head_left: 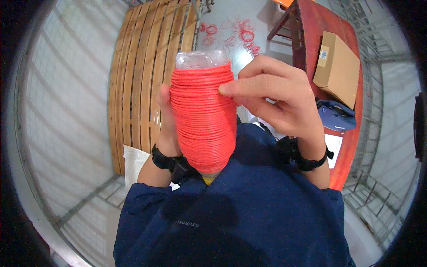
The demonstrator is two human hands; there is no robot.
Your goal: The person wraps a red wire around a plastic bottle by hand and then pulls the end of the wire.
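Observation:
A clear plastic bottle [202, 58] wound with close turns of red cord [204, 118] is held up in front of my chest. Its clear base points away from me, and a yellow cap [207, 180] shows at the near end. My left hand [167, 122] grips the bottle from its left and underside; most of those fingers are hidden behind it. On the right side, my right hand [273, 91] is closed, with its thumb and fingertips pinching at the cord near the far end. Whether a loose cord end lies in that pinch cannot be seen.
A slatted wooden bench [144, 75] stands on the left, with a white bag [134, 164] at its near end. Loose red cord coils [246, 35] lie on the floor ahead. The red table [318, 18] on the right bears a cardboard box [338, 66] and a blue pouch [336, 115].

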